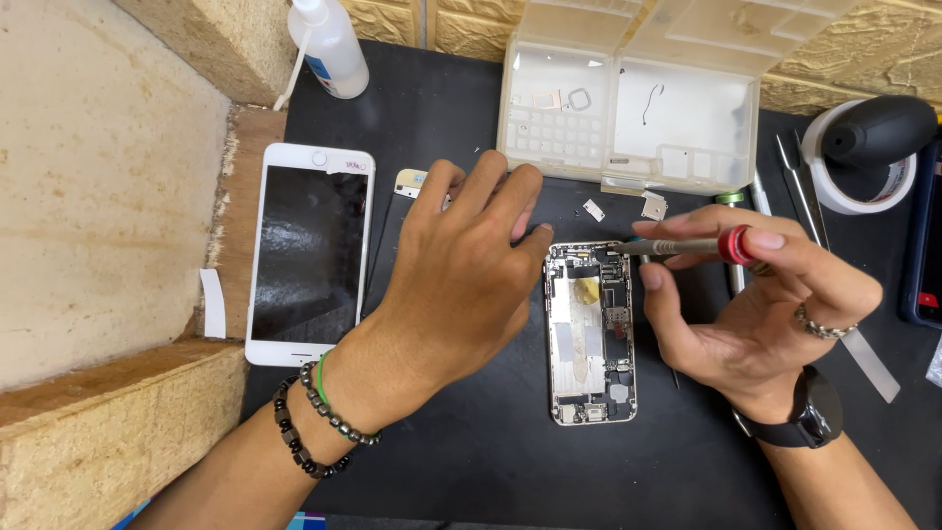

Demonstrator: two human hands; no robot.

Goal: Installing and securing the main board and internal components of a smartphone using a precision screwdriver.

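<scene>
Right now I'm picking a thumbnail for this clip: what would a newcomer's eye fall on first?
First, the opened silver phone body at centre on the black mat, its inner parts bare. The right hand holds a red-capped screwdriver with its tip at the body's top edge, while the left hand rests beside it. At left lies a white-framed phone screen; at the back stands an open clear plastic parts box.

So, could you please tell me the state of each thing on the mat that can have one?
Phone body: opened, insides exposed, lying flat.
Phone screen: detached, dark, lying flat beside the body.
Parts box: lid open.
Bottle: capped, upright.
Screwdriver: held level, tip at the body's top edge.
Left hand: fingertips steadying the body.
Right hand: grip closed on the screwdriver.
</scene>
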